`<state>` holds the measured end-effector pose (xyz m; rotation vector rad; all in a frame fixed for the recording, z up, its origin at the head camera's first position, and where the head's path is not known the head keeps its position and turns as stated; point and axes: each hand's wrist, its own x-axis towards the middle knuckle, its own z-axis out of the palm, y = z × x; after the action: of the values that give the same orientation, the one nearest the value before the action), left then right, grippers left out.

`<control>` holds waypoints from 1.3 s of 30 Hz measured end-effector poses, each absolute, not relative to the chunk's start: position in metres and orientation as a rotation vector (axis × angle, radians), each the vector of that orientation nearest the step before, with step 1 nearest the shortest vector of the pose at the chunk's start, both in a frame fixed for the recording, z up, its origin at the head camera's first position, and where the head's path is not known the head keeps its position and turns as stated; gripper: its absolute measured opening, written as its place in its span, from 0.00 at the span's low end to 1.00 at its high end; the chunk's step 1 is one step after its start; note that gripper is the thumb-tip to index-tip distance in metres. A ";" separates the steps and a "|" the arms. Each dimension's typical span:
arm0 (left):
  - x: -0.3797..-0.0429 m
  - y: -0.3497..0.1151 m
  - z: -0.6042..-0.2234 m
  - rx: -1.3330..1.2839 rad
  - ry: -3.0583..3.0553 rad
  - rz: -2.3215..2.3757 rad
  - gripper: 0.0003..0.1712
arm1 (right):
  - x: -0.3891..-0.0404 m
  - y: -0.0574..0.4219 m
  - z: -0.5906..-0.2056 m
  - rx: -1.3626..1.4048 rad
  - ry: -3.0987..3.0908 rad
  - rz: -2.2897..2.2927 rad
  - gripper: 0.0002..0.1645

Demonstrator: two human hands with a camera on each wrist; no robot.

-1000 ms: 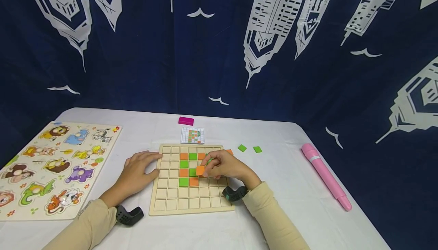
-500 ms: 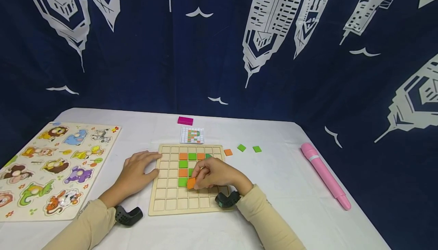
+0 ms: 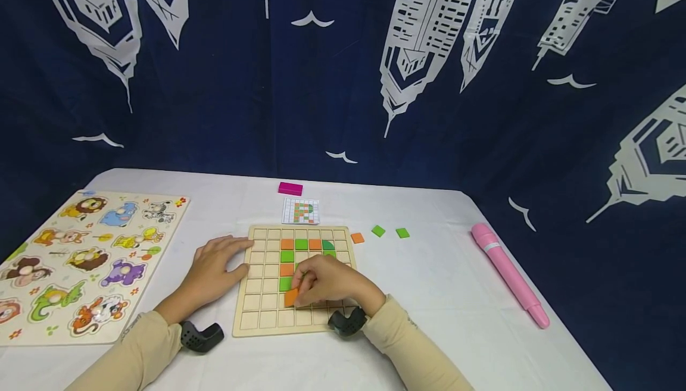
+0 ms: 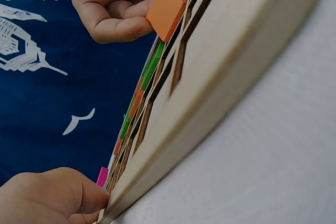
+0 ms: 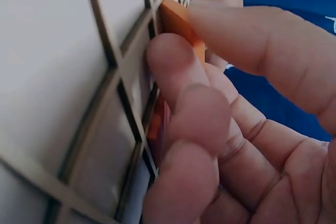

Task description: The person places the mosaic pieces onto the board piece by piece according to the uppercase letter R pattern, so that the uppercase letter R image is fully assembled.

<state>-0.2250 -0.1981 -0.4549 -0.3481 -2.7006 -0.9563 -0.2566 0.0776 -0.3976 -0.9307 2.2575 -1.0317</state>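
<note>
My right hand [image 3: 332, 281] pinches a square orange tile [image 3: 291, 298] between thumb and fingers, at the grid square just below the lowest green tile [image 3: 286, 284]. In the left wrist view the orange tile [image 4: 167, 13] is tilted, one corner close to the board. Several green and orange tiles sit in the wooden grid board [image 3: 311, 318], some hidden behind the right hand. My left hand [image 3: 217, 267] rests at the board's left edge, fingertips and thumb touching it, fingers loosely extended.
Behind the board lie a pattern card [image 3: 301, 211] and a magenta block [image 3: 290, 188]. An orange tile [image 3: 357, 238] and two green tiles [image 3: 378, 231] lie off the board's right side. An animal puzzle board [image 3: 91, 272] is at left, a pink marker-shaped object [image 3: 509, 275] at right.
My right hand has moved left and toward the near side of the board with the orange tile, from the middle columns to below the lowest green tile. The left hand stays put.
</note>
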 end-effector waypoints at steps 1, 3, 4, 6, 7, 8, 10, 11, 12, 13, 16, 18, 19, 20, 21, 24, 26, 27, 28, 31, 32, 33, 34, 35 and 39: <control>-0.225 -0.198 -0.454 -0.348 -2.700 -0.956 0.27 | -0.256 0.077 -0.398 -0.934 2.263 -1.030 0.11; -0.225 -0.198 -0.454 -0.347 -2.702 -0.955 0.27 | -0.255 0.075 -0.399 -0.946 2.278 -1.026 0.11; -0.225 -0.198 -0.454 -0.347 -2.703 -0.955 0.27 | -0.254 0.074 -0.399 -0.951 2.287 -1.020 0.11; -0.225 -0.198 -0.454 -0.346 -2.704 -0.955 0.27 | -0.253 0.073 -0.400 -0.961 2.312 -1.002 0.11; -0.225 -0.198 -0.454 -0.345 -2.706 -0.954 0.27 | -0.253 0.072 -0.400 -0.966 2.324 -0.993 0.11; -0.225 -0.198 -0.454 -0.345 -2.707 -0.954 0.27 | -0.252 0.071 -0.400 -0.976 2.334 -0.982 0.11; -0.225 -0.198 -0.454 -0.344 -2.709 -0.957 0.27 | -0.251 0.070 -0.400 -0.994 2.350 -0.962 0.11; -0.225 -0.198 -0.454 -0.343 -2.711 -0.957 0.27 | -0.251 0.070 -0.400 -1.002 2.353 -0.956 0.11; -0.225 -0.198 -0.454 -0.342 -2.712 -0.957 0.27 | -0.250 0.069 -0.400 -1.009 2.357 -0.950 0.11; -0.225 -0.198 -0.454 -0.342 -2.714 -0.956 0.27 | -0.250 0.069 -0.400 -1.013 2.360 -0.945 0.10; -0.225 -0.198 -0.454 -0.341 -2.716 -0.957 0.28 | -0.249 0.068 -0.400 -1.016 2.371 -0.940 0.11; -0.225 -0.198 -0.455 -0.342 -2.715 -0.958 0.27 | -0.249 0.068 -0.400 -1.018 2.374 -0.942 0.12; -0.225 -0.198 -0.455 -0.342 -2.715 -0.959 0.27 | -0.249 0.068 -0.400 -1.018 2.373 -0.945 0.12; -0.225 -0.198 -0.455 -0.343 -2.714 -0.958 0.27 | -0.249 0.069 -0.400 -1.021 2.370 -0.946 0.12; -0.225 -0.198 -0.455 -0.343 -2.713 -0.959 0.27 | -0.249 0.069 -0.400 -1.020 2.363 -0.947 0.12; -0.225 -0.197 -0.455 -0.345 -2.708 -0.961 0.27 | -0.251 0.072 -0.398 -1.028 2.315 -0.967 0.10; -0.225 -0.197 -0.455 -0.346 -2.704 -0.961 0.27 | -0.255 0.076 -0.397 -1.043 2.262 -0.994 0.08; -0.225 -0.197 -0.455 -0.347 -2.704 -0.962 0.27 | -0.258 0.079 -0.396 -1.050 2.231 -1.015 0.07; -0.225 -0.197 -0.455 -0.346 -2.705 -0.961 0.27 | -0.260 0.082 -0.395 -1.058 2.194 -1.046 0.07; -0.225 -0.196 -0.455 -0.344 -2.703 -0.957 0.28 | -0.271 0.092 -0.394 -1.045 2.112 -1.157 0.10; -0.225 -0.196 -0.455 -0.343 -2.704 -0.957 0.28 | -0.274 0.096 -0.394 -1.023 2.096 -1.202 0.12; -0.225 -0.196 -0.455 -0.342 -2.703 -0.957 0.28 | -0.278 0.099 -0.393 -1.007 2.089 -1.245 0.13; -0.225 -0.196 -0.455 -0.341 -2.702 -0.956 0.28 | -0.282 0.103 -0.394 -0.991 2.085 -1.289 0.14; -0.225 -0.197 -0.455 -0.340 -2.702 -0.956 0.28 | -0.285 0.108 -0.394 -0.973 2.091 -1.329 0.16; -0.225 -0.197 -0.455 -0.334 -2.707 -0.958 0.28 | -0.300 0.125 -0.398 -0.908 2.132 -1.476 0.21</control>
<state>-0.2251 -0.1972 -0.4548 -0.3342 -2.7075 -0.9577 -0.3003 0.1252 -0.3982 -0.9084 2.1324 -1.4761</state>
